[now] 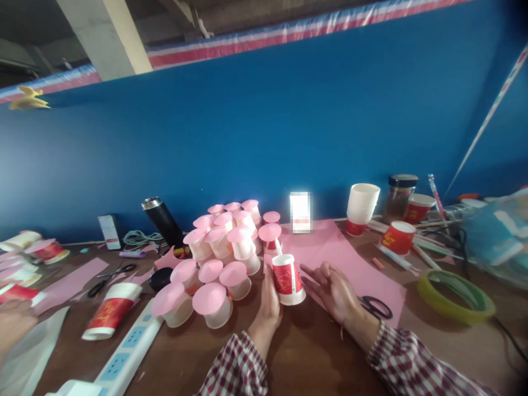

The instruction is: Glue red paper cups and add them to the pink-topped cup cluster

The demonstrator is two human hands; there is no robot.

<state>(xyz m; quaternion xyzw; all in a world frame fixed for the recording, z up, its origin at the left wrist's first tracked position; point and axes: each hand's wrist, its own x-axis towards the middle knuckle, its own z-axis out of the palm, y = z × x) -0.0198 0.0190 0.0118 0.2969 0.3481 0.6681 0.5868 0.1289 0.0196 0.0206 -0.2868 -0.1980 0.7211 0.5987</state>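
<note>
My left hand (268, 300) grips a red and white paper cup (287, 279) that stands upside down on the brown table (313, 352), at the edge of a pink paper sheet (330, 247). My right hand (330, 289) hovers just right of the cup with fingers spread, holding nothing. To the left is a pile of several upturned white cups with pink paper discs on top (223, 247). Black-handled scissors (376, 307) lie on the pink sheet beside my right wrist.
A white power strip (124, 352), a cup lying on its side (110, 316), other scissors (111, 275) and a black flask (163, 220) are at the left. Stacked white cups (362, 206), red cups (396, 237), a jar (400, 195) and a green tape roll (456, 294) are at the right. Another person's hand (12, 324) shows far left.
</note>
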